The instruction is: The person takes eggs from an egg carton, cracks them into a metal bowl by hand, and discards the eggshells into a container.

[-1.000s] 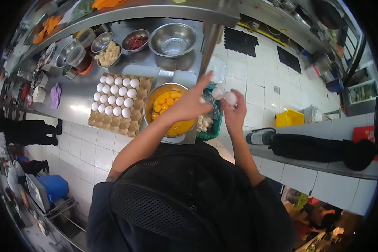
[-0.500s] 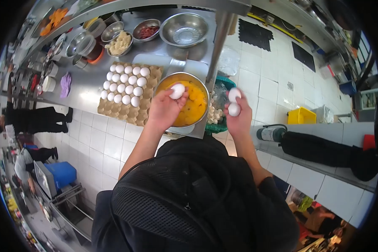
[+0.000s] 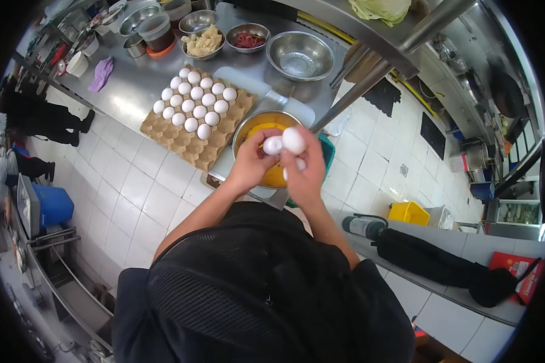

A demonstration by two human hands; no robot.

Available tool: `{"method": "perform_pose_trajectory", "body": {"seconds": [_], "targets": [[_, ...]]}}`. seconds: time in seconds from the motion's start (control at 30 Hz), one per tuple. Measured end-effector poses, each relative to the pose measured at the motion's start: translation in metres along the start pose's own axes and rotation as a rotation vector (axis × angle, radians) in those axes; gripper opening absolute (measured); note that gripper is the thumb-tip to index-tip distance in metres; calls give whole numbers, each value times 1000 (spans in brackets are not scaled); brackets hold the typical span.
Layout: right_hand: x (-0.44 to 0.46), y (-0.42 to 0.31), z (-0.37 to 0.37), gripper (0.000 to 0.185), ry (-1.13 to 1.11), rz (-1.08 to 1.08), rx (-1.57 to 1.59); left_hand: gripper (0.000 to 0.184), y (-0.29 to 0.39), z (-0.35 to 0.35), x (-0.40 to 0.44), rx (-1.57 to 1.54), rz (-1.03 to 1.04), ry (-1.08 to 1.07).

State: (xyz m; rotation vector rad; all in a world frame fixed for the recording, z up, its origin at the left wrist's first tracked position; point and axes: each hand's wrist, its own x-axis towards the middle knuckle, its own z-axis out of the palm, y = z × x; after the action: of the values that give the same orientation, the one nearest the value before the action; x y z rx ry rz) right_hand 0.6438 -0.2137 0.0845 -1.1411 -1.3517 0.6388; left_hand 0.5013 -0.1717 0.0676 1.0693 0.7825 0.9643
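Eggs (image 3: 293, 140): above the bowl (image 3: 236, 140); knocked too hard, might shatter into it.
Left hand (image 3: 251, 162): curled round one.
Right hand (image 3: 309, 180): cupped round at least two; crowded, might drop one.

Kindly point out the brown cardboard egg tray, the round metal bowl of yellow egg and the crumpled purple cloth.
Brown cardboard egg tray (image 3: 195, 147): head view, on its bare cups.
Round metal bowl of yellow egg (image 3: 238, 130): head view, on its left rim.
Crumpled purple cloth (image 3: 101, 74): head view, on its middle.
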Motion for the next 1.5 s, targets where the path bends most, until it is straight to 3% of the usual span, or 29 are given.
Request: {"method": "perform_pose_trajectory", "body": {"seconds": [0.03,0.1,0.17,0.4,0.47,0.6,0.67,0.87,1.0,1.3,1.4,1.47,1.5], "targets": [[0,-2,0,53,49,289,317,50,0,-1,-1,-17,-36,5],[9,0,-4,53,91,347,393,47,5,-2,0,-63,-43,18],[11,0,-5,54,176,619,637,40,7,-9,1,-12,-78,17],[1,13,8,55,107,521,300,36,-15,-10,7,80,62,-29],[2,16,5,52,45,375,68,39,-20,-12,9,95,7,-79],[3,27,6,52,-19,278,-88,39,-12,-16,12,227,-119,-106],[5,31,7,49,-44,197,-236,38,-12,-13,12,81,-203,-25],[20,29,6,47,-101,415,-251,39,-7,-9,15,50,-247,58],[27,29,5,49,-107,357,-233,41,-4,-13,16,60,-239,-8],[39,3,-5,47,-133,196,-176,46,17,-35,18,184,-96,-217],[35,11,-5,44,-131,42,-258,47,31,-35,21,459,-44,-315],[32,14,-5,43,-126,57,-253,47,35,-32,24,667,244,-347],[33,13,-6,43,-122,55,-253,47,41,-29,26,669,246,-349]]}}
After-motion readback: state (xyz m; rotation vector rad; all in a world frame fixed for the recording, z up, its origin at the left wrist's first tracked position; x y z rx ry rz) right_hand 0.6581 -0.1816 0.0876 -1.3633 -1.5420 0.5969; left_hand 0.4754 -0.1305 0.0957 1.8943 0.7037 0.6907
